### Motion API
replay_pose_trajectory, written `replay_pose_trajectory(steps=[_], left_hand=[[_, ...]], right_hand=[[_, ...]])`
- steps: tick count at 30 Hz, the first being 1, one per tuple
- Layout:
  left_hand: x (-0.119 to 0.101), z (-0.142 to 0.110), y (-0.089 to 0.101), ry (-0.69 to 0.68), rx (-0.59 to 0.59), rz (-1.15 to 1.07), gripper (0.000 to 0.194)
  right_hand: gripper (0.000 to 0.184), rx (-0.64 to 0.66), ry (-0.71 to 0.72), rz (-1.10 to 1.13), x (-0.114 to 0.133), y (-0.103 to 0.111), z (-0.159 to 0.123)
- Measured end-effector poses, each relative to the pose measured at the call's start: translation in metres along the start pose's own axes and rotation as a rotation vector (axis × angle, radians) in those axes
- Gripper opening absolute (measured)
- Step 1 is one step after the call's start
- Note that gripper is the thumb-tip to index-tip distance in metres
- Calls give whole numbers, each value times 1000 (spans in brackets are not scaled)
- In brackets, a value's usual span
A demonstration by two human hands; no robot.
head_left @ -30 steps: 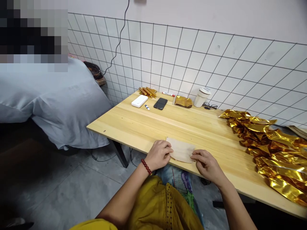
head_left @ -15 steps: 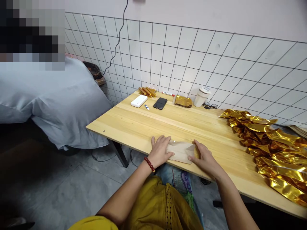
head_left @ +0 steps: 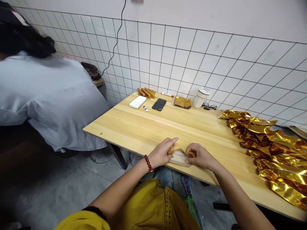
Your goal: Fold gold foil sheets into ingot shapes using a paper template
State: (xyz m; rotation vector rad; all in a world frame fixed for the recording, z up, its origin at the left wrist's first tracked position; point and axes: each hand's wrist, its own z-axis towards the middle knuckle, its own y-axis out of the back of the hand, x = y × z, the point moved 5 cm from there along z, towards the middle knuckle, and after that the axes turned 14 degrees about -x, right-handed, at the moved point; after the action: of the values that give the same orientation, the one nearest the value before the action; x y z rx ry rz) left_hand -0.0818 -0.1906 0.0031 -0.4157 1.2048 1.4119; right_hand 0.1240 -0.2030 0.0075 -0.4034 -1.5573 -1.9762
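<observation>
A small sheet of gold foil paper [head_left: 179, 158], pale side up, lies at the front edge of the wooden table [head_left: 134, 127]. Its far side is bent upward, and bits of gold show at both ends. My left hand [head_left: 164, 152], with a red bead bracelet at the wrist, grips the left end between thumb and fingers, the index finger stretched out. The right end is pinched by my right hand [head_left: 198, 156], its fingers curled in.
Folded gold foil pieces [head_left: 271, 153] cover the table's right side. Along the back stand a white cup [head_left: 200, 98], glasses [head_left: 209, 106], a gold foil stack [head_left: 182, 102], a phone [head_left: 159, 104], a white power bank [head_left: 137, 102] and a marker [head_left: 167, 95]. A person [head_left: 52, 95] in light grey sits at left.
The sheet lay flatter before, under my spread hands. Now its far edge is bent up, and the fingers of both hands have closed on its ends.
</observation>
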Motion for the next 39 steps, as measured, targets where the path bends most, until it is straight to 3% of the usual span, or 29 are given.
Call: replay_pose_trajectory(steps=[4, 7, 9, 12, 14, 18, 22, 24, 28, 30, 32, 35, 39], left_hand=[[-7, 3, 6, -66, 14, -2, 78], [-10, 2, 8, -105, 27, -3, 74], [-12, 2, 9, -141, 22, -15, 70], [-12, 11, 15, -171, -59, -66, 68], [-6, 27, 19, -99, -130, -149, 73], [18, 75, 13, 236, -109, -450, 85], [32, 124, -1, 398, -80, -592, 47], [41, 143, -3, 497, -193, -625, 44], [59, 163, -7, 673, -442, -802, 47], [65, 169, -10, 707, -496, -862, 48], [71, 175, -12, 701, -507, -873, 47], [79, 181, -14, 677, -513, -852, 44], [88, 187, -18, 620, -490, -835, 39]], right_hand=[[37, 104, -119, -38, 13, 0, -1], [24, 224, -152, -83, 22, 0, -3], [19, 227, -126, -63, 26, 1, -2], [20, 208, -156, 152, 24, 1, 1], [23, 208, -268, 379, 17, 0, 8], [36, 16, -415, 639, -2, 11, 41], [41, -9, -444, 673, -19, 19, 78], [47, -74, -455, 729, -29, 22, 95], [51, -472, -587, 950, -62, 27, 121], [50, -586, -607, 1034, -76, 23, 129], [53, -575, -598, 1106, -84, 15, 135], [62, -452, -516, 1192, -90, 3, 139], [75, -391, -443, 1168, -94, -5, 138]])
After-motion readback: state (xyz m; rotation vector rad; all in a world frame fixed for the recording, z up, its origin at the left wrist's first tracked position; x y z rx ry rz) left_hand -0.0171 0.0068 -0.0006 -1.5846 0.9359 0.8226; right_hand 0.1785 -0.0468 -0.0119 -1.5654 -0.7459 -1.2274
